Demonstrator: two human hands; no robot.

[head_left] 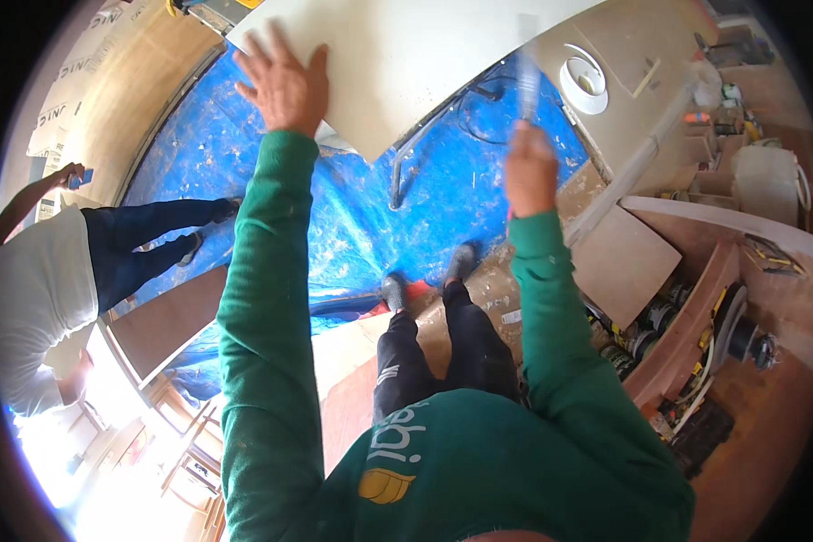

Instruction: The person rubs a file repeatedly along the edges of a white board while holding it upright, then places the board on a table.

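My left hand (289, 86) is spread flat at the left edge of a large white panel (406, 63), fingers apart, apparently resting on it. To the right, my right hand (531, 172) is closed round a long, pale, flat-looking tool (527, 81). Motion blurs that tool, so its kind cannot be made out. It points away from me, with its far end near the panel's right side. A blue tarp (461, 194) shows below the panel, with a bent dark metal tube (396, 181) near the panel's corner.
A white roll of strip (584, 86) lies on a board at the far right. Crates and tools (668, 316) crowd the right side. A person (50, 280) in a white shirt stands at left, holding a small blue object (81, 178). A brown board (167, 321) is beside them.
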